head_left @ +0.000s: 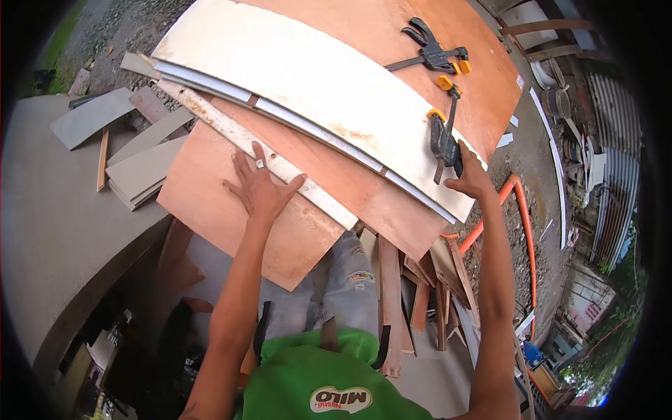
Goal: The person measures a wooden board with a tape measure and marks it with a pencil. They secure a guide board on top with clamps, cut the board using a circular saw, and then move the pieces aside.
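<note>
Bracing a pale strip with splayed left hand, apparently working a clamp with right hand of indeterminate grip, and needing steady pressure.

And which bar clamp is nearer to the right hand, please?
The lower bar clamp, beside the right hand; the upper bar clamp lies farther away, on plywood.

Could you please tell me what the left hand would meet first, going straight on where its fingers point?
Beyond the white strip under it, the left hand would probably meet the edge of the white board, though heights are unclear.
</note>
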Demonstrator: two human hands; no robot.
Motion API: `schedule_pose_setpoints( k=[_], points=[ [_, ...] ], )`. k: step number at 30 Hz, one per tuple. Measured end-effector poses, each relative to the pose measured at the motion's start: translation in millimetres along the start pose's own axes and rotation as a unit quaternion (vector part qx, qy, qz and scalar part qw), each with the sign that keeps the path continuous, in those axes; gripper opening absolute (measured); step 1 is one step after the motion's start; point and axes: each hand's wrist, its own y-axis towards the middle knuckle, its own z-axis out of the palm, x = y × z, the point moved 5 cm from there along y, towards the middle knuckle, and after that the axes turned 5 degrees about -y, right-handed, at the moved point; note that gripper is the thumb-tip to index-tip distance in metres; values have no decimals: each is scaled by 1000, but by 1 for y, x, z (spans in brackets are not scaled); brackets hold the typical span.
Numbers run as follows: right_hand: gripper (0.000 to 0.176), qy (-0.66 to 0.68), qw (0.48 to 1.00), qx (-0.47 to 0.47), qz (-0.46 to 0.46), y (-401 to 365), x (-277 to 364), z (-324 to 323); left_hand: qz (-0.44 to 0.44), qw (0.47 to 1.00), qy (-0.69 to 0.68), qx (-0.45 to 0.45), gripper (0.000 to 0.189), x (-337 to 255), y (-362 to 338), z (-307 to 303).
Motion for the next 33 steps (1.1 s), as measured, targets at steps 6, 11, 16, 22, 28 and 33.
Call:
schedule_pose_setpoints(
  k=[6,11,16,22,28,33],
  points=[
    [41,-80,994,16,78,15,0,25,5,998,-25,52,131,7,2,0],
    [20,108,993,-17,45,-47,13,-15,-5,998,-37,57,131,10,4,5],
    [27,146,969,98,173,-200,61,-92,-6,998,-33,58,131,11,5,1],
    [35,285,893,295,185,-292,100,-69,-3,998,-39,44,131,7,2,2],
    [40,293,902,297,107,-271,117,29,1,998,-62,-2,128,8,-8,7],
    [43,301,915,270,11,-230,133,46,42,946,-277,-163,84,-3,-66,1]
  ],
)
